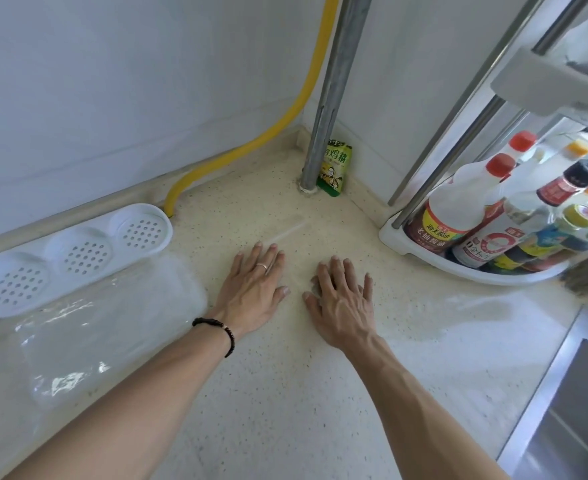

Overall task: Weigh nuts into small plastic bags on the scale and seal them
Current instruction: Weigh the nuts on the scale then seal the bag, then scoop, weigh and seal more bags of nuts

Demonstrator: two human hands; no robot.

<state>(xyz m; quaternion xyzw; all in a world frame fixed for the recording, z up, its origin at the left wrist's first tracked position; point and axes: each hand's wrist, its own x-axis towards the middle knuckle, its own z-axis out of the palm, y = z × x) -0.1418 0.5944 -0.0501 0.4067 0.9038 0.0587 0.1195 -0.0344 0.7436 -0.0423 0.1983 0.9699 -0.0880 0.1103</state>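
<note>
A small clear plastic bag (290,233) lies flat on the speckled beige counter (268,393), its zip strip pointing toward the back corner. My left hand (254,289) rests palm down on the bag's left part, fingers spread, with a ring and a dark bead bracelet. My right hand (341,303) lies palm down on its right part, fingers apart. Neither hand grips anything. No nuts and no scale are in view.
A larger crumpled clear plastic bag (112,327) lies left, beside a white perforated tray (74,254). A yellow hose (251,143), a metal pipe (330,98) and a green seasoning packet (335,164) fill the corner. A white rack (400,237) of sauce bottles stands right; a steel sink (569,410) is lower right.
</note>
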